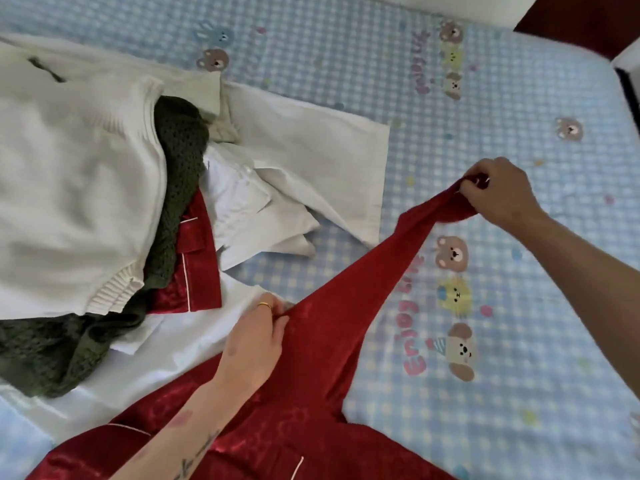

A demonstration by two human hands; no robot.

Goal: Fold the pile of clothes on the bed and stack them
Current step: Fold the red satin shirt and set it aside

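A red satin pyjama top (311, 393) with white piping lies at the near edge of the bed. One sleeve stretches up to the right. My right hand (498, 192) pinches the cuff end of that sleeve. My left hand (258, 337) grips the sleeve lower down, near the shoulder. To the left lies the pile: a cream knit sweater (69, 188) on top, a dark green knit (180, 161) under it, a second red satin piece (197, 258), and white shirts (298, 161).
The bed carries a blue checked sheet (519, 306) printed with bears and pink lettering; its right half is bare. A dark red floor strip (581, 19) shows past the far right corner. A white sheet-like cloth (166, 368) lies under the pile.
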